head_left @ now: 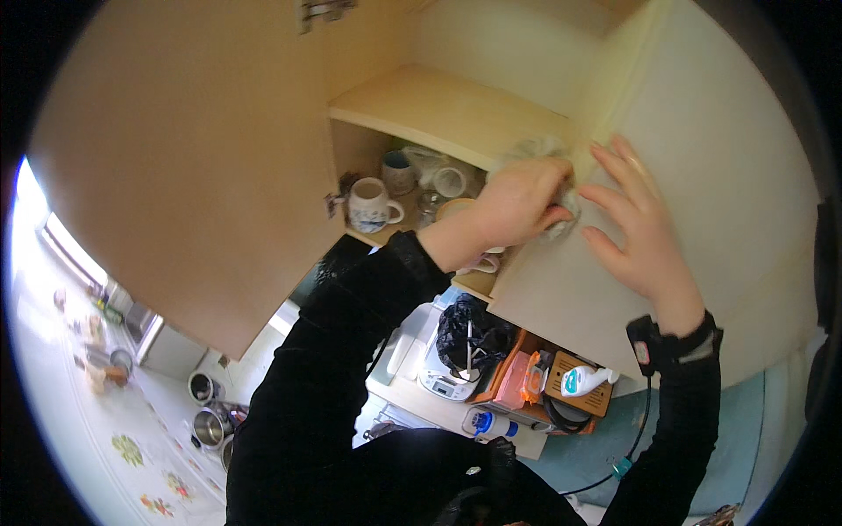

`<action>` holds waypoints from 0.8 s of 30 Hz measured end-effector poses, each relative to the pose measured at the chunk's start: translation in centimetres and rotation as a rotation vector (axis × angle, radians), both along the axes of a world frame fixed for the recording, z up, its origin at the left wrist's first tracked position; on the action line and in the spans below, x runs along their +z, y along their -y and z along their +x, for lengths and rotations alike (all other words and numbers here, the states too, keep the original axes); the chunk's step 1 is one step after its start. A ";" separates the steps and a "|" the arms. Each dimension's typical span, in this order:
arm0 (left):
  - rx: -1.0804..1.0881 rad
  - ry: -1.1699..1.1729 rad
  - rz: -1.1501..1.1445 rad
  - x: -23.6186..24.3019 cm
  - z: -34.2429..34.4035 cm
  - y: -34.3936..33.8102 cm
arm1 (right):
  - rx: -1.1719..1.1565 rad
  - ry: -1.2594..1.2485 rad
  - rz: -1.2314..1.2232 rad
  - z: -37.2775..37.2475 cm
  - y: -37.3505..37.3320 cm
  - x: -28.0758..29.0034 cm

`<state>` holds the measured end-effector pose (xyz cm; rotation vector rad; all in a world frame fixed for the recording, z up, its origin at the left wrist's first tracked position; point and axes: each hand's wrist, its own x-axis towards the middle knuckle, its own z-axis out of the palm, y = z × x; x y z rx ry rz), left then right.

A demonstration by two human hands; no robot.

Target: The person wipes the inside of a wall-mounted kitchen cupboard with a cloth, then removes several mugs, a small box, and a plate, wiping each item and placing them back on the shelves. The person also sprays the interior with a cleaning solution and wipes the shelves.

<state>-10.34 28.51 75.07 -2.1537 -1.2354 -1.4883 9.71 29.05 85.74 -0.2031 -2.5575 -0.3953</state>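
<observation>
Left hand (pixel 526 200) gripping cloth (pixel 571 207); right hand (pixel 633 215), fingers spread, by panel (pixel 737 175); brushing sleeve (pixel 377 285) could topple mug (pixel 368 209).

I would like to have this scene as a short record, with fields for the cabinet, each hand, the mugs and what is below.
Cabinet: left door open; pale shelf inside
Left hand: grips a pale cloth at the cabinet's right side
Right hand: holds nothing, fingers spread by the white panel; contact unclear
Under shelf: patterned white mug, darker mug
Below cabinet: black plastic bag, white spray bottle
</observation>
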 end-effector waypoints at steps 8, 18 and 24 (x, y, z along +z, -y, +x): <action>0.163 -0.208 -0.043 0.5 -8.9 2.7 | 0.032 0.139 0.019 3.1 6.1 -1.4; 0.990 -0.654 -0.382 2.2 -24.4 6.5 | -0.010 0.205 -0.187 6.8 7.2 -4.5; 1.198 -0.892 -0.675 5.1 -22.5 3.9 | 0.047 0.272 -0.306 5.1 7.6 -5.4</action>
